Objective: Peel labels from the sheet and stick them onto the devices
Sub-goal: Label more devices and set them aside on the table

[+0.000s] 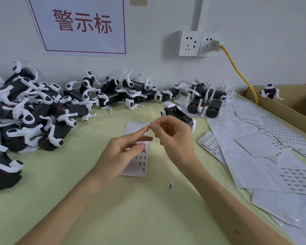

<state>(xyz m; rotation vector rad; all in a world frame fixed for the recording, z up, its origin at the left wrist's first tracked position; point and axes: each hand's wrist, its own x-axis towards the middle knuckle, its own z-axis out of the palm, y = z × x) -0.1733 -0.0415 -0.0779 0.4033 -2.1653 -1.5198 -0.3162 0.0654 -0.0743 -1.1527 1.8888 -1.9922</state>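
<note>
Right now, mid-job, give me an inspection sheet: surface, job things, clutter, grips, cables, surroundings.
Surface: pale green table mat, flat.
Job's things: narrow white label sheet lies mid-table; black-and-white plastic devices piled left and along wall.
Clutter: white backing sheets heaped right; one loose printed label on mat.
Grips: left hand open, index extended; right hand pinches tiny label.
Cables: yellow cable runs from white wall socket.
Surroundings: red-lettered wall sign; brown cardboard box right.

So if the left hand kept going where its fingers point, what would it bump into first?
Probably the right hand, whose fingertips pinch a small white label; the left hand points its straight fingers right at them. Depth is hard to judge.
</note>
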